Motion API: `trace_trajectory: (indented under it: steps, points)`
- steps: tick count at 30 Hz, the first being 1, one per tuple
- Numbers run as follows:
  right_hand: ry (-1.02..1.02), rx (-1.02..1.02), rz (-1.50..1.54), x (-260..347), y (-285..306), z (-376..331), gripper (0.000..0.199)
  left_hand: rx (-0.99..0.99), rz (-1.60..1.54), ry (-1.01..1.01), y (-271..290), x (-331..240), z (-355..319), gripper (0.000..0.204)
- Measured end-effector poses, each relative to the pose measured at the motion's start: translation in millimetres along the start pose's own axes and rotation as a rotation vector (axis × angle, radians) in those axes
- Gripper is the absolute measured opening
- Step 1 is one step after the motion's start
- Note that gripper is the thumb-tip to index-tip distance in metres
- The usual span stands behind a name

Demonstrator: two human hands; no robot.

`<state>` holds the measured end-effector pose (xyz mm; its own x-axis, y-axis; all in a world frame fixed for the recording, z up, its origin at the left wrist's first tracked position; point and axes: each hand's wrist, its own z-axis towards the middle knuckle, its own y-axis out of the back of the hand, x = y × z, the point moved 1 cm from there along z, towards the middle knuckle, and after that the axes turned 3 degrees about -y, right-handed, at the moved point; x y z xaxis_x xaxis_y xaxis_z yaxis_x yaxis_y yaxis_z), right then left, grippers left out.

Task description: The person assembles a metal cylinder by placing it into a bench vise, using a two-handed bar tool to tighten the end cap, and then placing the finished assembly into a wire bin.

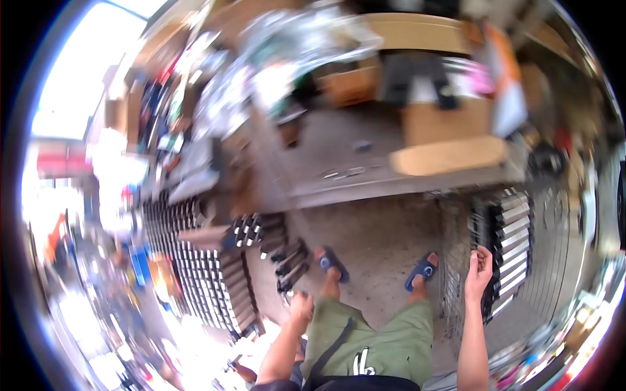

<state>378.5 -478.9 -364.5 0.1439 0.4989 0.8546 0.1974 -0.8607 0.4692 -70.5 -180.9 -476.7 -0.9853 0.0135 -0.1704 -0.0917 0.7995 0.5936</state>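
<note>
My left hand (301, 306) is closed beside my left thigh, next to a small pile of dark bars with pale ends (291, 264). Whether anything sits inside its fingers is hidden by blur. My right hand (479, 274) is raised at the right with its fingers curled in, and nothing shows in them. Close beside it stands a stack of dark bars with pale faces (514, 244). A larger stack of similar bars (218, 287) rises from the floor on the left.
A workbench (339, 140) spans the far side, holding clear plastic wrap (287, 58), an open cardboard box (450, 127) and a small metal tool (344, 173). Wire mesh (451, 260) stands by the right stack. My sandalled feet rest on the concrete floor (378, 241).
</note>
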Motion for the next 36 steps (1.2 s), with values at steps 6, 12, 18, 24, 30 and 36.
trace_trajectory:
  steps: [6, 12, 18, 24, 30, 36]
  points:
    - [0.113, 0.613, -0.36, 111.5, -235.7, -79.3, 0.052, -0.199, -0.026, 0.405, -2.6, 108.3, 136.8, 0.076]
    - [-0.192, 0.827, -0.23, 142.5, -345.4, -124.4, 0.039, -0.403, -0.101, 0.444, -28.3, 157.4, 231.2, 0.048]
    - [-0.361, 0.858, -0.229, 155.8, -384.0, -131.3, 0.021, -0.532, -0.36, 0.332, -5.7, 152.1, 199.3, 0.026]
    - [-0.413, 0.866, -0.317, 166.1, -333.2, -117.8, 0.017, -0.68, -0.926, 0.608, 117.7, 123.2, -38.9, 0.054]
    - [-0.302, 0.887, -0.355, 121.1, -245.2, -93.3, 0.014, -0.495, -0.663, 0.14, 191.7, 117.6, -362.1, 0.081]
    - [0.031, 0.72, -0.335, 150.7, -207.8, -94.3, 0.041, -0.535, -1.181, -0.759, 295.1, 13.6, -301.4, 0.061]
